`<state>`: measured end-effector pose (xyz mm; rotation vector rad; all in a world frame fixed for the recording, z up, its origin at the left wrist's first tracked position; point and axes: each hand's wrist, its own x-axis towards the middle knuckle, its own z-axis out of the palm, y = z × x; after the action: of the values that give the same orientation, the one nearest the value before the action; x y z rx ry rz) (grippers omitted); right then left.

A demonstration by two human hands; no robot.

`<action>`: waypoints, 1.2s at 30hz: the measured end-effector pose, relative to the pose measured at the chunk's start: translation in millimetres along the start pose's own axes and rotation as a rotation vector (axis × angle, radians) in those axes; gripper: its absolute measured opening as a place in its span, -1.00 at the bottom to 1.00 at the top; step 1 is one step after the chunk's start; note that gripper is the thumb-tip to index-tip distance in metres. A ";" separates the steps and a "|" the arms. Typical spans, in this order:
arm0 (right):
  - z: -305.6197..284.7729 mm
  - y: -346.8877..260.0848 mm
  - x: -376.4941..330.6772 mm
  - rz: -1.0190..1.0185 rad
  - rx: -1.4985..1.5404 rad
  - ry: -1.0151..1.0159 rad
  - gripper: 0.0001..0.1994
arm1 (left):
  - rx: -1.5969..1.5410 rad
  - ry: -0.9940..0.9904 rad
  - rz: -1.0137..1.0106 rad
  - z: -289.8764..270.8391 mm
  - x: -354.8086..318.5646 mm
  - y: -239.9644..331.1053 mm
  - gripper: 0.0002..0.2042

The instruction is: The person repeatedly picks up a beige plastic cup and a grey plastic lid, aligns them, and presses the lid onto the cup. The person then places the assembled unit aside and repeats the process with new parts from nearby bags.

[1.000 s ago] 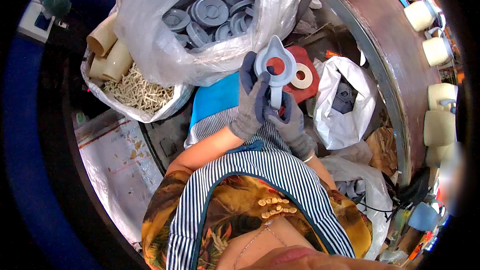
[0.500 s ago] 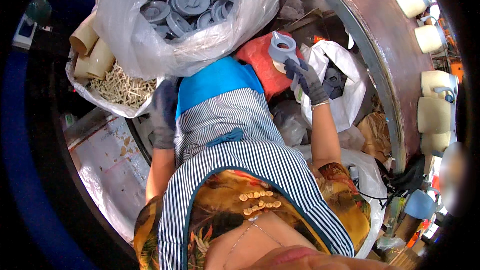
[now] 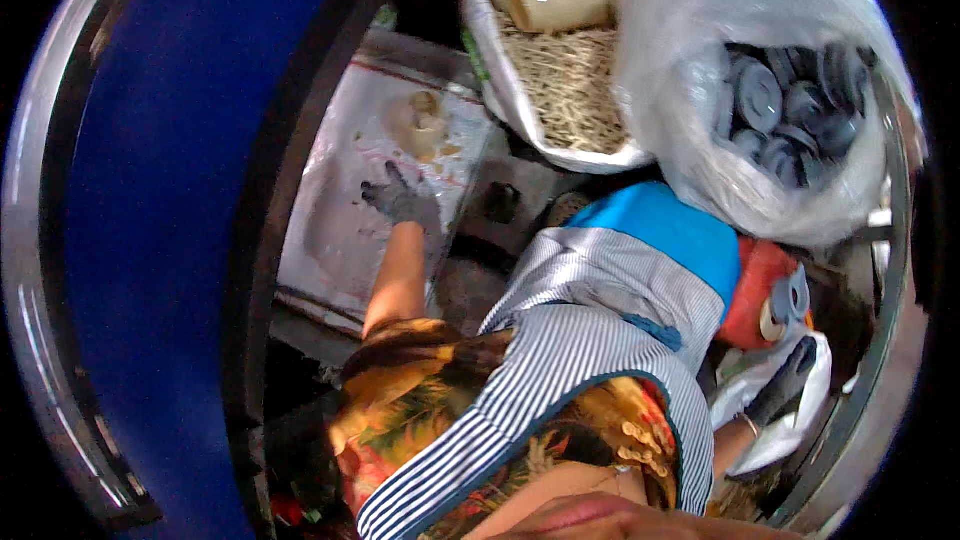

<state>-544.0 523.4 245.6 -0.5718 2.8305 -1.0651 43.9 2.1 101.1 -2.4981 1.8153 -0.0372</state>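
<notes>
Since half a second ago the gloved left hand [image 3: 402, 200] has swung out, fingers spread flat and empty toward two pale cardboard tubes [image 3: 428, 125] on the stained plastic sheet [image 3: 335, 230]. Right hand [image 3: 790, 380], glove loosely open, has let go of the grey plastic spool [image 3: 788, 300], which now rests against the red bag [image 3: 755, 290].

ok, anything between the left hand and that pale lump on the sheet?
Nothing visible. The gloved left hand lies spread on the plastic-covered sheet, and the pale lump sits just beyond its fingertips with bare sheet between.
</notes>
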 end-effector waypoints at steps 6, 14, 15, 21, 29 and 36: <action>-7.3 -63.2 -27.4 0.149 0.525 -0.065 -0.57 | -0.133 0.462 0.551 14.8 52.9 89.4 -0.23; 69.5 -145.9 -67.7 -0.758 -0.218 -0.234 -0.65 | 0.071 -0.126 0.972 82.1 116.2 92.7 -0.27; 78.4 -136.7 -78.6 -0.797 -0.302 -0.298 -0.62 | 0.114 -0.129 0.894 67.8 108.1 100.3 -0.24; 67.5 -124.6 -99.0 -0.681 -0.219 -0.196 -0.66 | 0.149 -0.052 0.561 -27.9 58.2 65.7 -0.04; 55.4 -82.5 -99.2 -0.256 0.151 -0.101 -0.64 | -0.847 -0.143 0.482 -122.8 0.0 16.4 -0.06; 57.0 -171.8 -80.0 -0.694 0.547 -0.282 -0.02 | -1.207 -0.666 0.840 -202.1 -169.7 91.8 -0.42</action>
<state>-404.2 398.0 308.0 -1.5262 1.9795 -1.6007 -106.0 129.3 299.6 -1.3301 2.6446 2.0890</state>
